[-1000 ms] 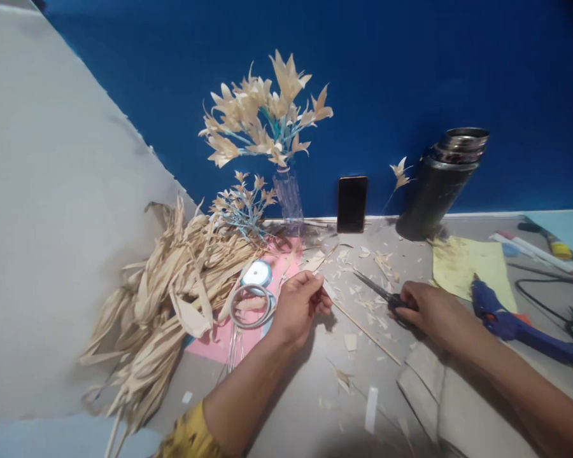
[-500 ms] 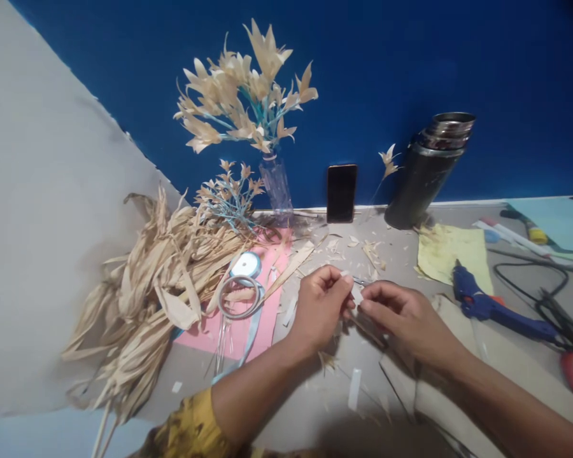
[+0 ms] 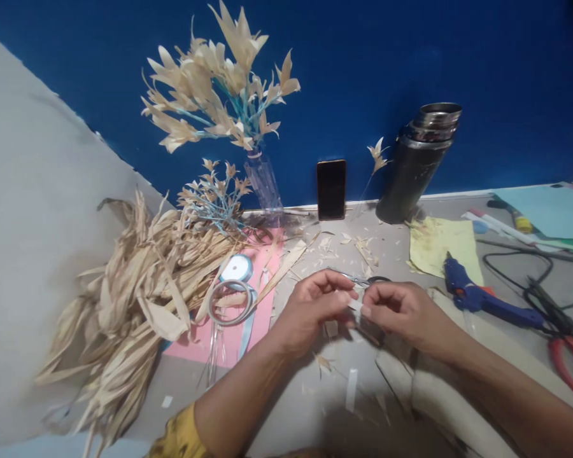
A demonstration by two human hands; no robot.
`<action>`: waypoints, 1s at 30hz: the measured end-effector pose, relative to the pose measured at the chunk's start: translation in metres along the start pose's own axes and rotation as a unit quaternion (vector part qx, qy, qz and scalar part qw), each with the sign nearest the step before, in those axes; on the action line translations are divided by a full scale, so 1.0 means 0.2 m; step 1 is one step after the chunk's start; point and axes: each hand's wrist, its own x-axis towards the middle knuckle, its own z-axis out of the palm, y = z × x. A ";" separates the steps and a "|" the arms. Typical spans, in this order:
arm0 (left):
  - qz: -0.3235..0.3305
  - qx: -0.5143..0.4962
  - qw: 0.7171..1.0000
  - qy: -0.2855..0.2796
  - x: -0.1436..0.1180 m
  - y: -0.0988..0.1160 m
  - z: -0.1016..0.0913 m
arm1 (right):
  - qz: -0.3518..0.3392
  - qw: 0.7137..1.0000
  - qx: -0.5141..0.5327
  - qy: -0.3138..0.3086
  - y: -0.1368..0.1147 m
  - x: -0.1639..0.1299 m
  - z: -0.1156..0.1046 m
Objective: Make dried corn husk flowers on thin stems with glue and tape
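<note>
My left hand (image 3: 312, 308) and my right hand (image 3: 401, 312) meet over the middle of the table, fingertips pinched together on a small pale husk piece (image 3: 356, 305). Just behind the fingers lie black-handled scissors (image 3: 363, 278) on the table. A thin wooden stick (image 3: 370, 334) lies under my right hand, mostly hidden. Cut husk scraps (image 3: 358, 245) litter the grey table (image 3: 315, 394).
A heap of dried corn husks (image 3: 138, 299) fills the left. Ribbon rolls (image 3: 232, 296) sit on pink paper (image 3: 253, 324). At the back stand a vase of husk flowers (image 3: 219, 95), a phone (image 3: 331, 189) and a steel flask (image 3: 417, 159). A blue glue gun (image 3: 482, 299), cables and markers lie right.
My right hand left the scissors on the table and came to my left hand; both now pinch the husk piece. The view shifted right, so things sit further left.
</note>
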 end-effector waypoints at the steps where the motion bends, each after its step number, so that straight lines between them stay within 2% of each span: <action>1: 0.004 0.036 0.999 0.021 0.00 -0.01 0.00 | 0.001 1.000 -0.002 -0.004 0.00 0.00 0.00; 4: 0.009 0.060 0.996 0.061 0.01 -0.05 0.02 | 0.004 0.999 0.030 -0.030 0.01 0.00 0.00; 8: 0.002 -0.033 0.997 0.070 0.02 -0.08 0.02 | -0.006 0.990 0.112 -0.081 0.03 0.00 -0.01; 13: 0.019 -0.077 0.994 0.075 0.01 -0.07 0.04 | -0.005 0.984 0.175 -0.041 0.05 0.01 -0.01; 24: 0.075 0.086 0.978 0.172 -0.03 -0.08 0.10 | 0.040 0.994 0.103 -0.004 -0.02 0.01 0.01; 30: 0.081 0.113 0.973 0.187 -0.04 -0.08 0.10 | 0.034 0.994 0.107 -0.013 -0.01 0.00 0.02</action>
